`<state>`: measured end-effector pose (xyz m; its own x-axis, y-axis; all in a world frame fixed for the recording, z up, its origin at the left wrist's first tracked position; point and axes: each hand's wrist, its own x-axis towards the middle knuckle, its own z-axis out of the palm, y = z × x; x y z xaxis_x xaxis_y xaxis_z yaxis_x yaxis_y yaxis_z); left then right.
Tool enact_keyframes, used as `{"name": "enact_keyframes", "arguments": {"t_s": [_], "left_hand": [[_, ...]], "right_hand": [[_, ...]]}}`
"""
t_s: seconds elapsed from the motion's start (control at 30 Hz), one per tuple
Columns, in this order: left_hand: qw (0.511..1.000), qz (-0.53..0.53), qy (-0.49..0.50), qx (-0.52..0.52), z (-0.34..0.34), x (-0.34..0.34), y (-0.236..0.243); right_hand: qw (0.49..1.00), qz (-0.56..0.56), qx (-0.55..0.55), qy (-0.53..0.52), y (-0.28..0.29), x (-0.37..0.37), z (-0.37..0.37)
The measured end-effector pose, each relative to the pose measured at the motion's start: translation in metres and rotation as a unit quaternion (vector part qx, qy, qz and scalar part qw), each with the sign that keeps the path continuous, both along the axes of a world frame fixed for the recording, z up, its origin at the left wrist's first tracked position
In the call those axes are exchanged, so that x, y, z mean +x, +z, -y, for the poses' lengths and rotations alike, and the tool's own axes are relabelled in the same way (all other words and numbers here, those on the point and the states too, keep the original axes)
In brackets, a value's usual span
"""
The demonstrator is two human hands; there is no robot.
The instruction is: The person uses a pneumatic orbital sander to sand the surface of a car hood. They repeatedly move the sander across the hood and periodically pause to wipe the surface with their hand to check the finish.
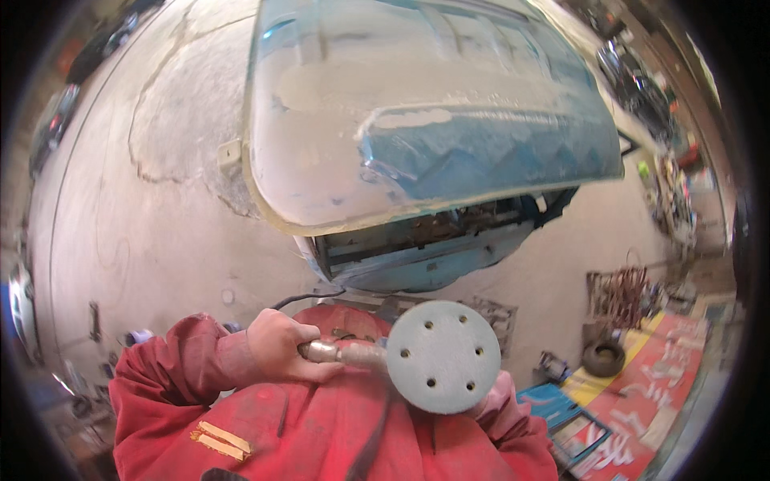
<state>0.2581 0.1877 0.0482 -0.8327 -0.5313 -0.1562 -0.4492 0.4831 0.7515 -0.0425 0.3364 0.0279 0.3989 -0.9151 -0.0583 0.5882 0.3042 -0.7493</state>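
My left hand (282,346) is wrapped round the metal handle of a disc sander (443,357), held level in front of my chest. The sander's round, pale grey sanding pad faces up, with several small holes in a ring. Behind the pad, at its right edge, a small part of my right hand (500,393) shows; its fingers are hidden. Ahead, apart from the sander, stands a vehicle body with a large panel (321,136), blue paint showing between beige, sanded patches.
Below the panel is a dark opening (425,232) in the body. A dark hose (309,297) runs near my left hand. To the right lie a tyre (604,358), a blue frame (561,421) and a red-and-yellow sheet (642,393). Parked cars line the far sides.
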Motion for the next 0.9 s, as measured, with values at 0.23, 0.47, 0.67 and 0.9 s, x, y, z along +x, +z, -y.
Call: {"name": "enact_keyframes", "arguments": {"t_s": [0.23,0.47,0.67,0.9], "left_hand": [[0.992,-0.100,0.078,-0.026,-0.035,-0.022,0.007],[0.989,-0.096,0.109,-0.018,-0.075,-0.027,-0.006],[0.965,-0.138,0.177,0.133,-0.112,-0.045,-0.028],[0.956,-0.143,0.205,0.153,-0.129,-0.059,-0.038]], "right_hand": [[0.842,0.246,0.479,0.025,0.021,-0.054,-0.018],[0.852,0.081,0.513,0.071,0.030,-0.107,0.013],[0.782,0.107,0.609,0.074,0.015,-0.145,0.014],[0.796,0.052,0.603,0.021,-0.057,-0.256,-0.054]]}}
